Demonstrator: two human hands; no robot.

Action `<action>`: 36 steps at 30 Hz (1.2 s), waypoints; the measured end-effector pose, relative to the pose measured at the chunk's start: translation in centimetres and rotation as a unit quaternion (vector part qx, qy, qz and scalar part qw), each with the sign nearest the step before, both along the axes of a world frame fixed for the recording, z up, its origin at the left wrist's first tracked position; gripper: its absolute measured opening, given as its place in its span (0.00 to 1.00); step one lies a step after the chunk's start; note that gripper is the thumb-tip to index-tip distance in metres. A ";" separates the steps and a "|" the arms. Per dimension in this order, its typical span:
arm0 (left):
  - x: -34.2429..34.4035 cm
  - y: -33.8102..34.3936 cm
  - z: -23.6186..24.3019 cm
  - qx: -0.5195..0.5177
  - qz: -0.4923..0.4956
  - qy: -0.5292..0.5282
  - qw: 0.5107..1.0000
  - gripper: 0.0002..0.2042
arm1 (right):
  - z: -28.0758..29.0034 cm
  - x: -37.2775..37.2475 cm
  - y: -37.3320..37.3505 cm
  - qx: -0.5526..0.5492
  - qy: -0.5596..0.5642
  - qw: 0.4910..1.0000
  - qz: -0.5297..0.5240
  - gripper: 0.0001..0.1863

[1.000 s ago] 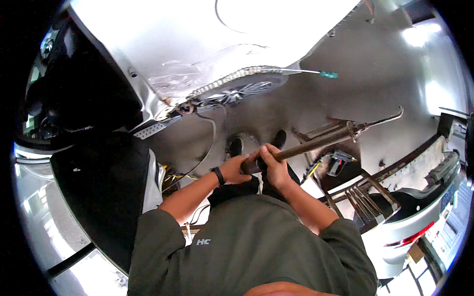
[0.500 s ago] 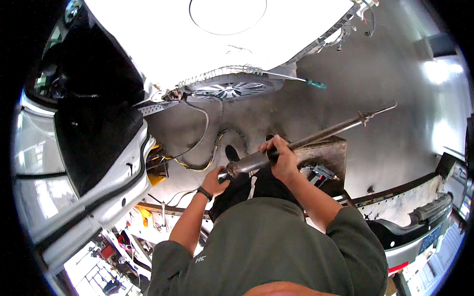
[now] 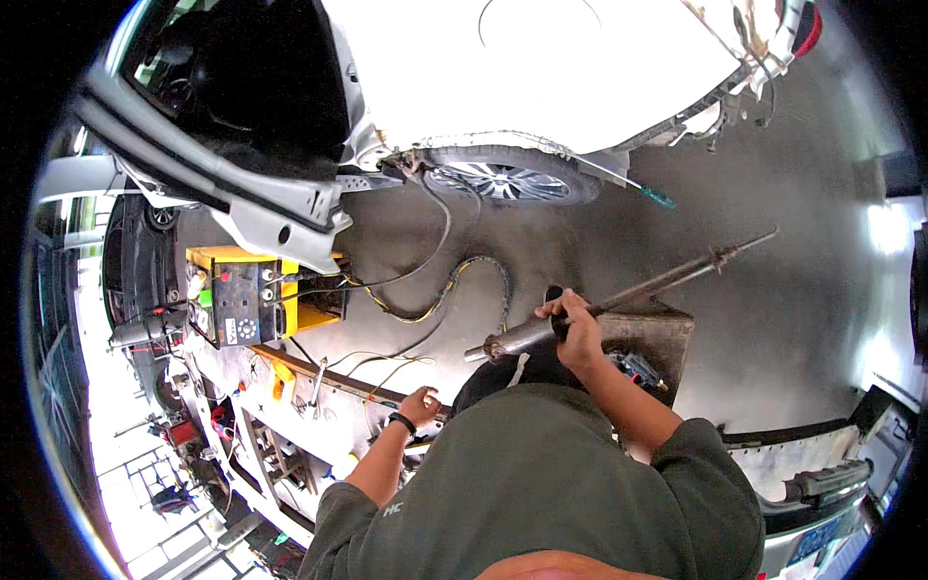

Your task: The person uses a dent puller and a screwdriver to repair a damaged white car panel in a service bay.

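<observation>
My right hand (image 3: 580, 335) is closed round the black side handle of a long metal slide hammer (image 3: 667, 280). It slants across in front of me, its thin tip pointing to the far right and its thick end close to my body. My left hand (image 3: 420, 406), with a dark band at the wrist, is off the tool. Its fingers are apart and nothing shows in them; it hovers near the bench edge by some thin cables. Beyond the tool stands a white car (image 3: 445, 87) with a wheel (image 3: 503, 181) under its damaged rear panel.
A green-handled screwdriver (image 3: 658, 197) sticks out from the wheel arch. A yellow machine with a dial panel (image 3: 242, 304) sits at left, its cables (image 3: 449, 280) looping over the floor. The open car door (image 3: 280, 227) reaches toward it. A brown box (image 3: 667, 329) is below the tool.
My left hand has let go of the slide hammer's near end and moved down toward me. My right hand still holds the tool. The view has turned left, bringing the yellow machine into sight.
</observation>
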State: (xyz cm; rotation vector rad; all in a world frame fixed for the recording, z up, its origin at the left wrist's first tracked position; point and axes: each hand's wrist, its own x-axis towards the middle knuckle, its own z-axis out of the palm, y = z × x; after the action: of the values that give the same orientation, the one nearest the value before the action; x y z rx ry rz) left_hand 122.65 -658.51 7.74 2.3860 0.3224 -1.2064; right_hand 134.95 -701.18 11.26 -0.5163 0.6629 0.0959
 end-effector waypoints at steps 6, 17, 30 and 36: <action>-1.9 0.4 -1.9 -0.038 -0.019 0.013 0.999 0.20 | 1.0 -0.5 -2.3 -0.115 -0.029 0.993 -0.015 0.18; 6.0 0.3 -4.4 -0.057 -0.062 -0.045 0.995 0.18 | 1.1 -2.3 -2.9 -0.119 0.009 0.990 -0.071 0.19; 14.9 1.3 -0.5 -0.078 0.011 -0.081 0.994 0.16 | -1.6 0.6 -1.5 -0.109 0.040 0.992 -0.057 0.18; 30.4 1.1 9.7 -0.037 -0.120 -0.429 0.894 0.12 | -0.6 2.0 -0.8 -0.120 0.039 0.989 -0.072 0.18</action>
State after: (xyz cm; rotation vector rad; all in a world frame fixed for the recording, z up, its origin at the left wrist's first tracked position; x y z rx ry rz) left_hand 153.09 -657.42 17.48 2.6595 -0.3041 -0.1398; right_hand 136.90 -701.94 10.69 -0.6971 0.7904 -0.1022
